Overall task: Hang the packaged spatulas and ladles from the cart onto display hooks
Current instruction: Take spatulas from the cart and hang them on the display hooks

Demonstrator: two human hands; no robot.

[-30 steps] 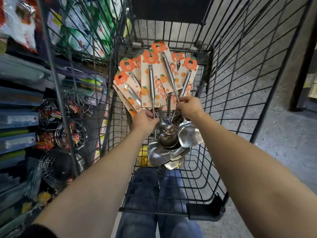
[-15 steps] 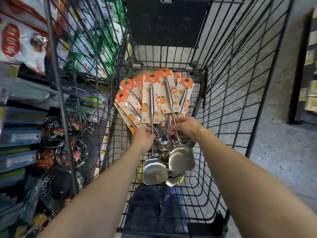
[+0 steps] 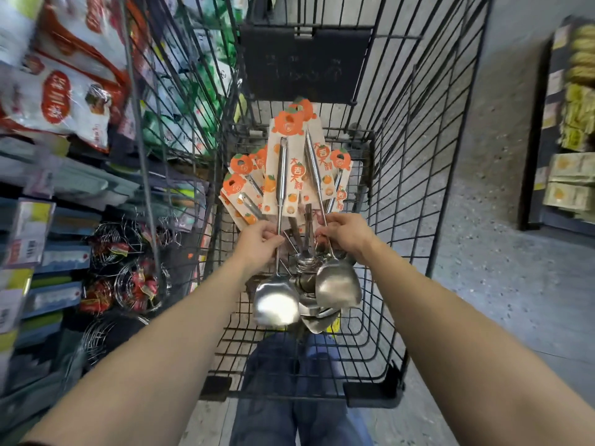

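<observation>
Black wire cart (image 3: pixel 418 188) stands on speckled grey floor (image 3: pixel 499 268), seen from above. Dark solid panel (image 3: pixel 306 66) on far end wall. Inside basket: packaged spatulas and ladles (image 3: pixel 291 175), fanned out, orange-and-cream cards toward far end, steel heads (image 3: pixel 277 304) toward near end; contact with wire base unclear. 1 small yellow item (image 3: pixel 335 325) on base beneath heads, mostly hidden.

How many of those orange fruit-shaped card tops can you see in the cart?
6 card tops: two highest in the middle, three fanned out lower left, one at the right. Others may be hidden behind these.
</observation>
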